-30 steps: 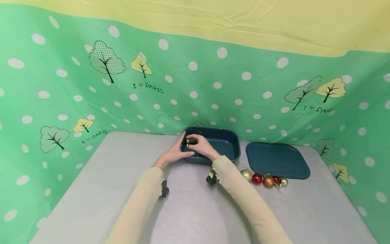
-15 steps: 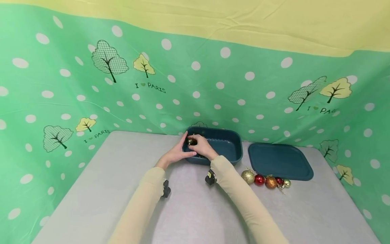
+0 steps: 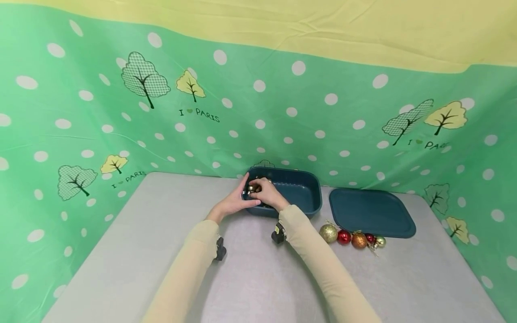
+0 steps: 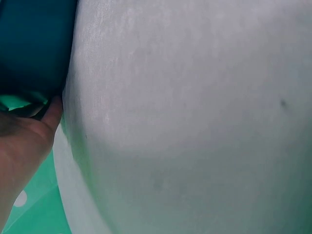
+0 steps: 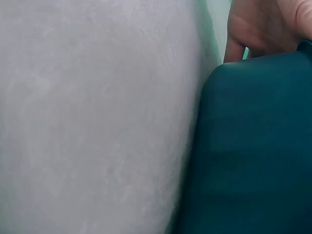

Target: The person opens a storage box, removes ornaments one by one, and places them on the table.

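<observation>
A dark blue plastic box [image 3: 296, 211] stands at the back of the table, without its cover. My left hand [image 3: 231, 205] lies against its left end, fingers extended along the outer wall and thumb spread at the front. The left wrist view shows a hand [image 4: 24, 146] touching the box wall. My right hand [image 3: 268, 193] reaches over the front rim into the left part of the box. Its curled fingers pinch a small gold bauble [image 3: 251, 189], low inside. More small shiny pieces seem to lie around it, partly hidden by the fingers.
Right of the box lies its flat blue lid [image 3: 371, 213]. In front of the lid, a row holds a glittery gold bauble [image 3: 328, 233], a red bauble [image 3: 343, 237], an orange bauble [image 3: 359, 240] and smaller ones. A polka-dot green cloth [image 3: 282, 125] hangs behind the table.
My right hand stays at the box's left end, and the gold bauble sits slightly lower among the fingers. My left hand keeps its place. The whole head view has shifted slightly.
</observation>
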Motion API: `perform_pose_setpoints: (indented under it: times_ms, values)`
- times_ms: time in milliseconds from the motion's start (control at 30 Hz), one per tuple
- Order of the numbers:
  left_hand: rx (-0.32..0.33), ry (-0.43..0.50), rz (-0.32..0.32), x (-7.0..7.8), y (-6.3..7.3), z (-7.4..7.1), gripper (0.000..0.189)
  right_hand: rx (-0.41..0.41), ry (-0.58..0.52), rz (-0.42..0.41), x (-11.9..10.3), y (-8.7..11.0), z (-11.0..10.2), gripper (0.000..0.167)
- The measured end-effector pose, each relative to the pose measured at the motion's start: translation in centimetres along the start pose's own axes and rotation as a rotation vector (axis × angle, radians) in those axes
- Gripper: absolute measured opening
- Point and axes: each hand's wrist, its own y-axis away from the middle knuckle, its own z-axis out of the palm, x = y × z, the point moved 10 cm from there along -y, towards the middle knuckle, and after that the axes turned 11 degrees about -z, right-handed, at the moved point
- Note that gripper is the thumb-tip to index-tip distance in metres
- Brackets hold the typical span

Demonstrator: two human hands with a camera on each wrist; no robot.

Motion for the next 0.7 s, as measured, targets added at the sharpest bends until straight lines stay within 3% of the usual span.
perform_pose_setpoints:
  times_ms: [367,700]
  values:
    - [0.005,0.006,-0.004,-0.02,0.04,0.12,0.102,-0.066,-0.04,-0.006,0.31,0.18,0.92,0.029]
    - [0.02,0.011,0.002,-0.12,-0.02,-0.08,0.104,-0.057,-0.097,-0.004,0.04,0.28,1.03,0.02]
